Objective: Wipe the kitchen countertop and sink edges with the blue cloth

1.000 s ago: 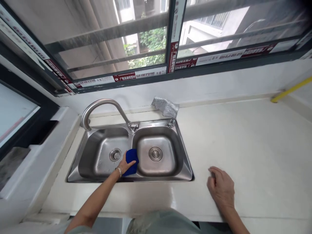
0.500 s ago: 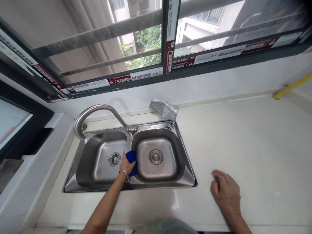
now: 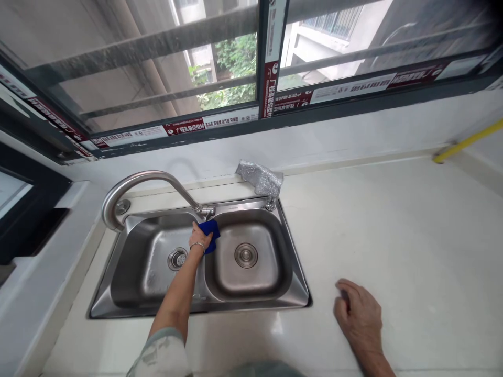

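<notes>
My left hand [image 3: 199,236], with a bracelet at the wrist, is closed on a blue cloth [image 3: 211,234]. It presses the cloth on the divider between the two bowls of a stainless steel sink [image 3: 199,285], close to the faucet base. Part of the cloth hangs toward the right bowl. To the right of the sink, my right hand [image 3: 360,313] rests on the pale countertop [image 3: 424,251]. Its fingers are loosely curled, with a gap between thumb and forefinger, and nothing shows in it.
A curved metal faucet [image 3: 147,175] arches over the left bowl. Behind the right bowl lies a silvery mesh cloth [image 3: 260,178] against the wall. A window frame [image 3: 223,119] runs along the back. At the far right a yellow pipe [image 3: 467,141] meets the counter.
My left hand has slid the blue cloth along the divider, away from me toward the faucet. My right hand stays in place on the counter. The view has shifted slightly.
</notes>
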Motion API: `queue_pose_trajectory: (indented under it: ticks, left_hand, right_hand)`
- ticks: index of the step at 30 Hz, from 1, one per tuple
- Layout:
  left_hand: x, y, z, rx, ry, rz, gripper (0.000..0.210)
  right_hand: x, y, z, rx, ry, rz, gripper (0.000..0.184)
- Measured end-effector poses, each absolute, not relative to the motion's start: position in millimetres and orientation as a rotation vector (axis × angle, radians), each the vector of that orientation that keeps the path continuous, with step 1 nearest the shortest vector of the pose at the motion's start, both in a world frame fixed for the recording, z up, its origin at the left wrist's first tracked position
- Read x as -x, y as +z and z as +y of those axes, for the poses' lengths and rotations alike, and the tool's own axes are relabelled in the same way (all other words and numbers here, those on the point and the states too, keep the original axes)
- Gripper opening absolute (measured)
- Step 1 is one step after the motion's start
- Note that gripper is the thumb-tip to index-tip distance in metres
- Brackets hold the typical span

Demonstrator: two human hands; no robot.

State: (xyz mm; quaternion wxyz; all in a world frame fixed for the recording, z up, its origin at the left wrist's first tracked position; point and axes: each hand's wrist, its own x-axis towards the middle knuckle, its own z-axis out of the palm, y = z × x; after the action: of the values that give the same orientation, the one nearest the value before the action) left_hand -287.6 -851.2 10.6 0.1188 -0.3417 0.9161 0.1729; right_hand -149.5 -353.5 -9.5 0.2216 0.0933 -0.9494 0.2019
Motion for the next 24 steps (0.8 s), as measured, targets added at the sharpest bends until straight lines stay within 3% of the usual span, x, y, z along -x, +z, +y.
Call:
queue_pose_trajectory:
  ticks: [4,12,20,24]
  left_hand:
    - [288.8,11.7,-845.8,1.004,0.513,2.734,0.099]
    - [237.0,9.9,-829.1,1.007,0.546,2.824,0.072]
    - [174.8,26.4,-817.8,0.767,0.517,2.860,0.069]
    - [171.0,30.7,-802.5,0.562,0.692,2.940,0.068]
  right_hand:
    - [147.2,-11.0,-355.4,-0.220,0.550,-2.643,0.027]
    - [148.2,-16.5,-354.0,-0.255,0.617,-2.607,0.029]
    - [150.3,-13.3,-359.8,-0.247,0.632,-2.550,0.030]
    - [149.5,-12.2,-361.0,-0.224,0.637,-2.585,0.030]
